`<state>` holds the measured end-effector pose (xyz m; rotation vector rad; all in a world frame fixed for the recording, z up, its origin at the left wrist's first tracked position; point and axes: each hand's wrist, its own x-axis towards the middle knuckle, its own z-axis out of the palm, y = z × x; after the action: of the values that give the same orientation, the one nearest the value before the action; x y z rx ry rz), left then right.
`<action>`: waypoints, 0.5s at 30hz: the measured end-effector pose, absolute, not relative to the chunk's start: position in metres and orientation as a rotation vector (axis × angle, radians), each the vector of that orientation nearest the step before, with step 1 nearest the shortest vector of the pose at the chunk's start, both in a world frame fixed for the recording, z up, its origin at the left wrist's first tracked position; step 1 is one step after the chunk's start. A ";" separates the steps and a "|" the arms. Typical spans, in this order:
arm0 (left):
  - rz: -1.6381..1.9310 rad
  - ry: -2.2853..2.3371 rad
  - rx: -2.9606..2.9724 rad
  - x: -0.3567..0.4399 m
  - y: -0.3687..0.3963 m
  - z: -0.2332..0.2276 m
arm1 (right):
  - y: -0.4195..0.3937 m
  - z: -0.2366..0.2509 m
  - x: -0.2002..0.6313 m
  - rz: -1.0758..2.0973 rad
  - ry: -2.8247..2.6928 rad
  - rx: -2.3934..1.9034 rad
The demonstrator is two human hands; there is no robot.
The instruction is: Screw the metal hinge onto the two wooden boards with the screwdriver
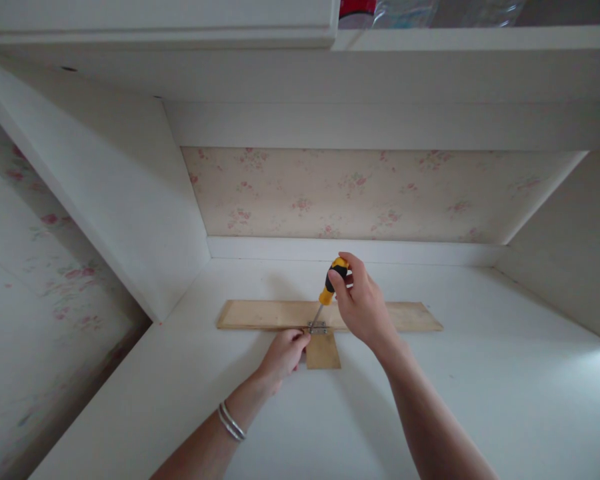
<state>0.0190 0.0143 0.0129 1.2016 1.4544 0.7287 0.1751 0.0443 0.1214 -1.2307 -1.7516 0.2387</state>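
No readable text, labels, brands or numbers anywhere. Screwdriver handle (333, 280) in the right hand's grip shows no legible marking. Red container (357, 9) on the shelf far above the grip: any print too cut off to read.

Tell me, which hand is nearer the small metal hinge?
Left. The left hand has fingertips right beside the small metal hinge; the right hand grips the yellow-and-black screwdriver handle above it.
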 end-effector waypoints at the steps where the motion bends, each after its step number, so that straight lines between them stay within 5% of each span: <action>1: 0.731 1.453 1.200 0.019 0.014 0.013 | 0.045 0.121 0.176 0.230 -1.752 -1.237; 15: 0.742 1.462 1.237 0.021 0.015 0.013 | 0.029 0.131 0.175 0.187 -1.852 -1.195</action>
<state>0.0206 0.0151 0.0131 1.2367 1.4621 0.7415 0.1749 0.0289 0.1313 -1.1948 -1.8525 0.1870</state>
